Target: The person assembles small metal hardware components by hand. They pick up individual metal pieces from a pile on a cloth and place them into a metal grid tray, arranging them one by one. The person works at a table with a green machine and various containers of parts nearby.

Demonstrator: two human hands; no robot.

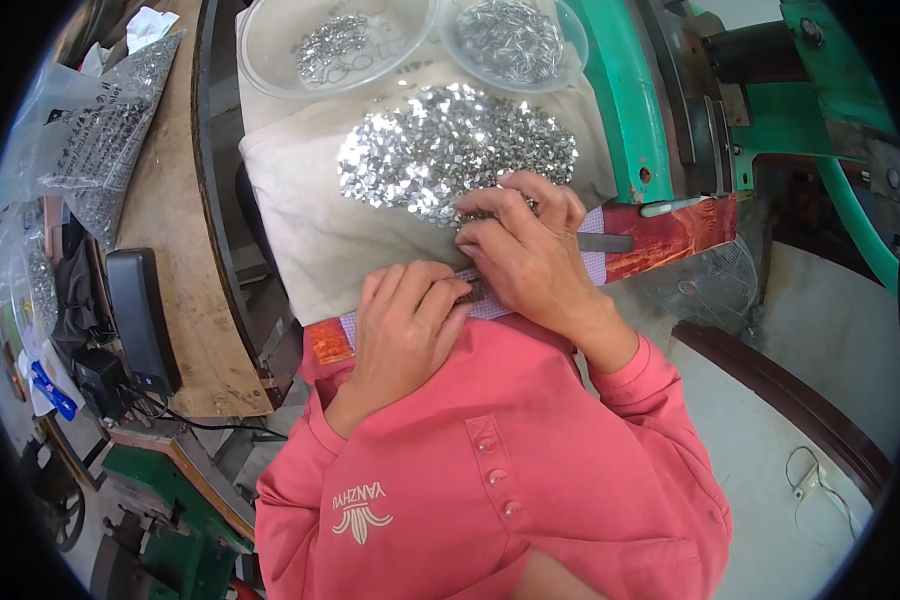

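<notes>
- Pale cloth (pixel 300 220) covers the work surface at upper centre; a wooden table (pixel 180 270) stands at left and a green machine frame (pixel 625 110) at upper right.
- Small shiny metal pieces (pixel 440 140) lie in a loose pile on the cloth, above the frame's centre.
- Right hand (pixel 520 230): its fingers curl over the pile's lower right edge, touching pieces; I cannot tell whether any are gripped, as the palm is hidden.
- Left hand (pixel 410 315): bent fingers, the tips at a small dark block (pixel 472 291) just left of the right wrist — whether it is pinched or only touched, I cannot tell.
- Each piece looks very light, stiff and hardly fragile; smooth faces probably make it slippery, and overlapping neighbours likely slide along with it.
- Best hold, I judge: thumb and fingertip on opposite edges of one piece at the pile's rim — flat faces offer little to catch.
- Counts: two hands, one pile, one dark block, one flat grey bar (pixel 605 243) beside the right hand, two clear tubs at the top, the left one (pixel 270 60) and the right one (pixel 576 60), both holding metal bits. Pieces in the pile are too many to count.
</notes>
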